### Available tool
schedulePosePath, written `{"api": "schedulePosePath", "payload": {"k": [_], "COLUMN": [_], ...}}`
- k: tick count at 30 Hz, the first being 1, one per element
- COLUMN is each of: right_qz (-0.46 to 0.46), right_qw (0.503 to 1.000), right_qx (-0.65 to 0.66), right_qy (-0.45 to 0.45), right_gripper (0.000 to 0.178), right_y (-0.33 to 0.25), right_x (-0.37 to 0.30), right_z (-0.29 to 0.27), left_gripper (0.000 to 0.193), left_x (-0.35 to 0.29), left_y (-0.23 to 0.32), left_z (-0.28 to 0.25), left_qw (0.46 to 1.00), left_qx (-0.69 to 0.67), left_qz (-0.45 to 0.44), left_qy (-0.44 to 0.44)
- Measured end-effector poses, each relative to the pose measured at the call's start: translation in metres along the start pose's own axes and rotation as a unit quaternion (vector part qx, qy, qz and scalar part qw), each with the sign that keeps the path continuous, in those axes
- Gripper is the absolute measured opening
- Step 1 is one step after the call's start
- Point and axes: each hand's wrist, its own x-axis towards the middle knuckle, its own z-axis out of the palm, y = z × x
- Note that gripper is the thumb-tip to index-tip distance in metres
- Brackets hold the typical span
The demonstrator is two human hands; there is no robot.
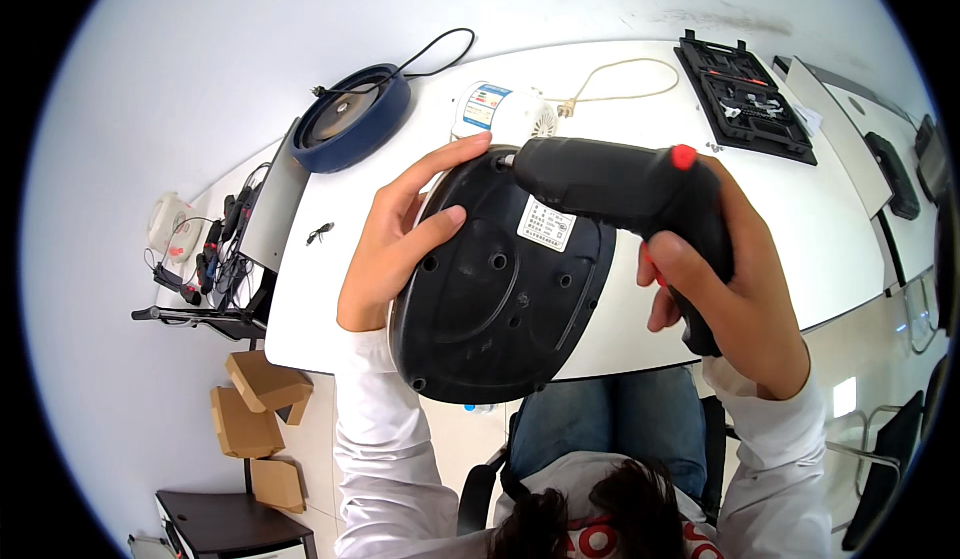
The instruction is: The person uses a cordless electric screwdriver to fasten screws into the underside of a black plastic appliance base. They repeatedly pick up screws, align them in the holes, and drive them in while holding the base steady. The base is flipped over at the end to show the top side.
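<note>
A black plastic appliance base (470,299) is tilted up with its underside facing me, showing recessed screw holes and a white label. My left hand (410,229) is closed round its upper left edge, thumb on the underside and fingers along the rim. A black cordless screwdriver with a red button (610,174) is in my right hand (730,289), which grips its handle. Its bit points left, at a screw hole near the top of the base; whether it sits on a screw is too small to tell. Behind the base, a white rounded appliance part (495,109) with a vented end lies on the table.
A dark blue round appliance (350,124) with a black cord stands at the back left of the white table (330,299). An open black tool case (745,99) lies at the back right, beside several small screws (714,147). A beige plug cord (625,66) curls at the back.
</note>
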Motion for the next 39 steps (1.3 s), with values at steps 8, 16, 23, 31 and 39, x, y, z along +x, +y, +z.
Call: {"api": "schedulePosePath", "payload": {"k": [8,16,23,31,39], "right_qz": [-0.031,0.019,0.061,-0.002,-0.114], "right_qw": [0.981,0.98,0.979,0.982,0.843], "right_qx": [0.171,0.117,0.118,-0.13,-0.513], "right_qy": [0.08,0.161,0.157,0.137,0.114], "right_gripper": [0.063,0.054,0.048,0.051,0.072], "right_y": [0.025,0.068,0.093,0.11,0.142], "right_x": [-0.03,-0.044,-0.047,-0.042,-0.043], "right_z": [-0.017,-0.048,-0.064,-0.059,-0.062], "left_gripper": [0.059,0.059,0.06,0.062,0.053], "left_x": [-0.017,-0.021,-0.024,-0.031,-0.042], "left_y": [0.0,-0.01,-0.011,-0.01,-0.001], "left_z": [-0.007,-0.009,-0.007,-0.013,-0.03], "left_qw": [0.999,0.998,0.998,0.998,0.995], "left_qx": [0.003,0.01,-0.005,0.005,0.091], "left_qz": [0.027,0.024,0.018,0.024,0.037], "left_qy": [0.047,0.057,0.055,0.054,0.018]}}
